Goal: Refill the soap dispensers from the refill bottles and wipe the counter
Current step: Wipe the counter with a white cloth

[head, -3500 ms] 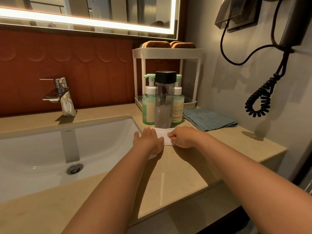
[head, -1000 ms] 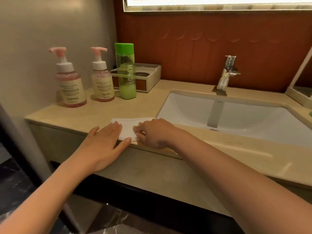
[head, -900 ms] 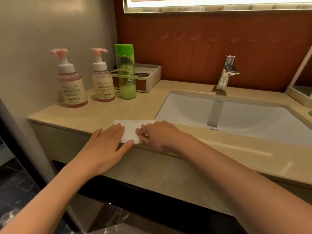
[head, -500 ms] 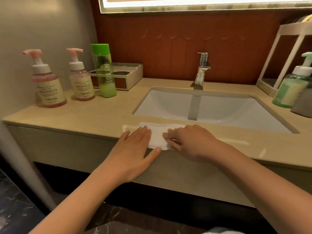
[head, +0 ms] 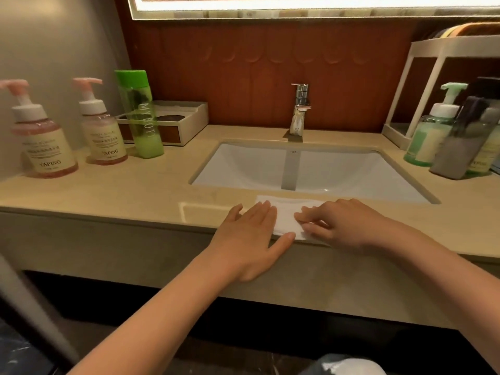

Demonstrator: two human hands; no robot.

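Note:
A folded white wipe (head: 286, 216) lies on the beige counter (head: 135, 190), on the strip in front of the sink. My left hand (head: 251, 239) presses flat on the wipe's left edge with straight fingers. My right hand (head: 341, 226) rests on its right side with fingers bent, pinching the wipe. Two pink pump dispensers (head: 43, 133) (head: 101, 125) and a green refill bottle (head: 140, 115) stand at the left. A green pump dispenser (head: 430, 131), a dark-capped clear refill bottle (head: 465, 139) and a second dispenser (head: 487, 150), partly hidden, stand at the right.
The white sink basin (head: 311, 171) with a chrome faucet (head: 299, 109) fills the counter's middle. A white box tray (head: 178, 120) sits behind the green bottle. A white two-tier rack (head: 422, 85) stands at the back right. The counter's front edge is under my hands.
Both hands have slid the wipe rightward along the front strip, from the left end of the counter to in front of the sink. Earlier still, it was by the right-hand bottles.

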